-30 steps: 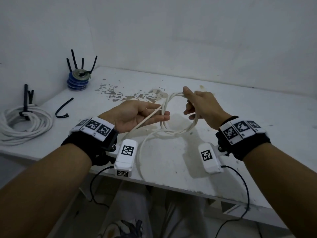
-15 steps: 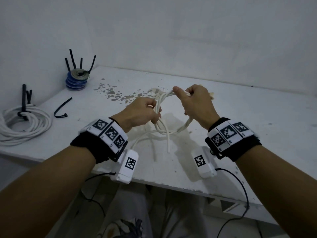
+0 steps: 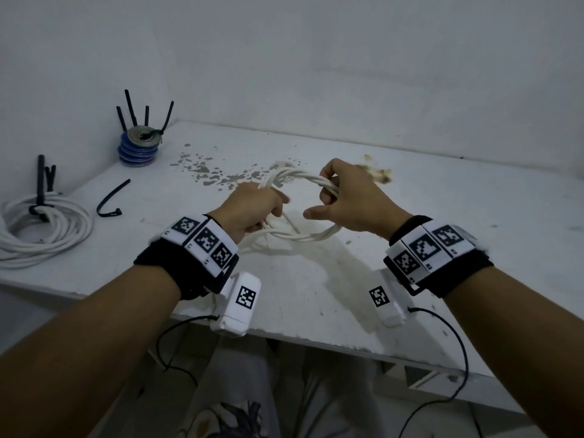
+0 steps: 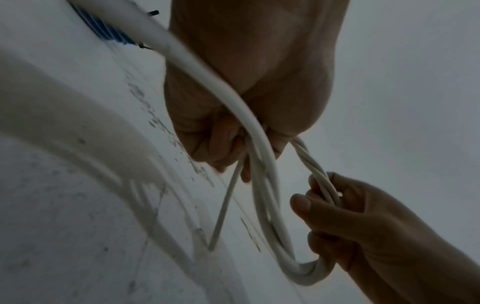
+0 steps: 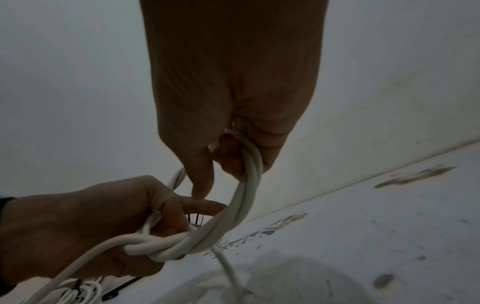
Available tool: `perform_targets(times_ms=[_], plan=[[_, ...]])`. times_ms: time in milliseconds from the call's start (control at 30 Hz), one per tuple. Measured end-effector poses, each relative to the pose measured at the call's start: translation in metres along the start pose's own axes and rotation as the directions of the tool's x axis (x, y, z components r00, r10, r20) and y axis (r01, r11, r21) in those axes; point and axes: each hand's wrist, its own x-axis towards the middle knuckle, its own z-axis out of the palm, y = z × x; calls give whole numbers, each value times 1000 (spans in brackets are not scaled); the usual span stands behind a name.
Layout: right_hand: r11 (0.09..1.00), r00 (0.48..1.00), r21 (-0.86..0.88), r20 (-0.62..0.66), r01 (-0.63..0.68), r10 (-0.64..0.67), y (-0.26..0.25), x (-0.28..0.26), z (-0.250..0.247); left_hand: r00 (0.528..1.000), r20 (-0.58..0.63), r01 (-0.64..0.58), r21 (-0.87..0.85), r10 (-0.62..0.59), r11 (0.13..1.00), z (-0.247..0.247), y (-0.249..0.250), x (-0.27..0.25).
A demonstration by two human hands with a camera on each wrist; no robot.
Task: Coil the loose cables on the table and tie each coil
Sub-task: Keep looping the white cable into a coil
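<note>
tabletop (image 3: 316, 295): stained white, coil (image 3: 303, 181) held just above
fingers: both fists curled round coil
risk: loops may spring apart if my grip slackens

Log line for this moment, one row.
stage: coiling | left hand: grips white cable coil | right hand: grips same coil | black tie: unused on table

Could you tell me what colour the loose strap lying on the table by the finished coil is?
The strap is black, clearest in the head view.
</note>
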Motion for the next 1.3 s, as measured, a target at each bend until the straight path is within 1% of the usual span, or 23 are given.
perform_targets(times_ms=[67, 133, 167, 233, 300, 367, 400, 467, 533, 633, 733, 767, 833, 900, 933, 967, 1000, 1033, 1067, 1100, 1133, 1200, 1300], plan=[[1000, 999, 1, -44, 0, 0, 2, 2, 2, 996, 89, 17, -13, -16, 1000, -2, -2, 1], [999, 994, 32, -112, 15, -11, 1, 4, 1, 989, 150, 4, -30, 0, 1000, -5, -2, 0], [999, 987, 41, -159, 22, -15, 1, 6, -1, 985, 173, -13, -9, 15, 1000, -7, -1, -1], [998, 969, 54, -247, 22, -8, 2, 10, -6, 980, 180, -97, 82, 81, 992, -10, -3, -1], [996, 948, 95, -318, 4, 27, 3, 13, -10, 976, 155, -180, 156, 156, 971, -14, -7, 1], [986, 932, 164, -356, -8, 67, 6, 14, -13, 965, 134, -250, 199, 226, 948, -17, -10, 3], [985, 928, 170, -365, -11, 73, 7, 14, -14, 957, 141, -279, 223, 253, 934, -18, -11, 2], [993, 920, 120, -386, -17, 63, 9, 12, -13, 946, 194, -304, 256, 259, 918, -19, -10, 0], [996, 913, 91, -404, -22, 57, 10, 11, -11, 941, 234, -292, 203, 244, 935, -18, -8, -1], [993, 912, 117, -405, -18, 64, 11, 10, -6, 949, 237, -237, 100, 208, 966, -17, -6, -3], [990, 928, 140, -367, -9, 60, 10, 7, -4, 956, 253, -129, -98, 150, 987, -12, -3, -6], [993, 925, 120, -376, -14, 59, 9, 6, -4, 958, 247, -101, -177, 144, 979, -11, -2, -6], [996, 899, 83, -432, -35, 67, 7, 4, -3, 965, 218, -73, -310, 145, 948, -7, -2, -4], [991, 876, 92, -463, -101, 133, 1, 1, -2, 973, 175, -60, -439, 151, 897, -4, -1, -3], [984, 885, 93, -430, -154, 179, -3, 0, -2, 976, 155, -55, -501, 152, 864, -2, 0, -1], [975, 912, 67, -347, -210, 220, -7, -2, -1, 978, 141, -47, -558, 151, 829, -1, 1, -1], [968, 945, 23, -212, -251, 250, -11, -3, 0, 979, 133, -40, -609, 152, 792, 1, 3, 0], [963, 963, -5, -42, -268, 268, -15, -4, 3, 979, 129, -34, -653, 155, 756, 3, 5, 0], [962, 956, -15, 111, -273, 273, -19, -6, 6, 979, 125, -32, -685, 161, 728, 5, 7, 0], [964, 941, -3, 215, -266, 260, -22, -8, 12, 978, 121, -35, -708, 170, 705, 7, 10, -1], [967, 932, 29, 273, -254, 237, -24, -10, 18, 977, 114, -42, -724, 179, 689, 8, 11, -1], [960, 933, 131, 299, -247, 199, -25, -10, 30, 976, 98, -58, -740, 192, 670, 10, 12, -1], [892, 920, 322, 333, -319, 208, -27, -12, 40, 979, 56, -95, -721, 194, 686, 8, 11, 0]])
